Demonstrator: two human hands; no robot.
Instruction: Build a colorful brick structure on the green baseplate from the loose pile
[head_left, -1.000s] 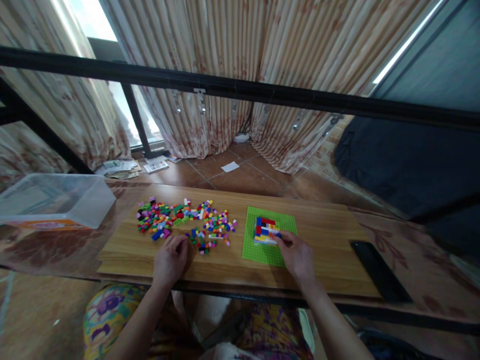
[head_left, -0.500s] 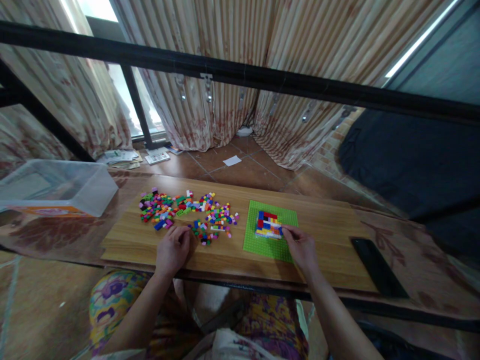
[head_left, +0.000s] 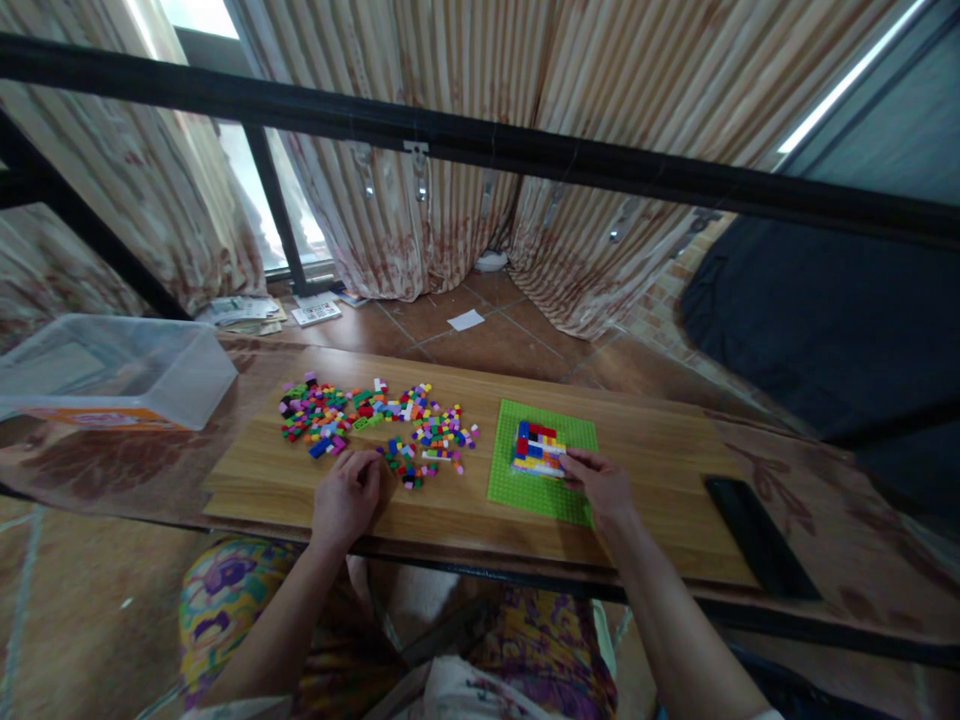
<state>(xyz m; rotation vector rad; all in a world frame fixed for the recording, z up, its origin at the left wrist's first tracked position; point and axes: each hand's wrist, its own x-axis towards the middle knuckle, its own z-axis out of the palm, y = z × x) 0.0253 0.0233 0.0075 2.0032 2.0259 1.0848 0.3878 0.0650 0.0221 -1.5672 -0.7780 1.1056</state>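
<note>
A green studded baseplate lies on the wooden board, with a low build of toy bricks in red, blue, yellow, white and orange on it. At the build's right edge is my right hand, its thumb and fingers closed on a brick there; the fingers cover most of that brick. My left hand rests on the board with its fingers curled in, and whatever it may hold is hidden. Just beyond the left hand spreads a loose pile of small coloured toy bricks.
The wooden board lies on a cloth-covered table. A clear plastic bin stands at the left, and a black phone-like slab at the right. A dark metal bar crosses beyond the table, before striped curtains.
My right hand has shifted slightly, its fingers now lying more over the build's right edge. The left hand stays in place.
</note>
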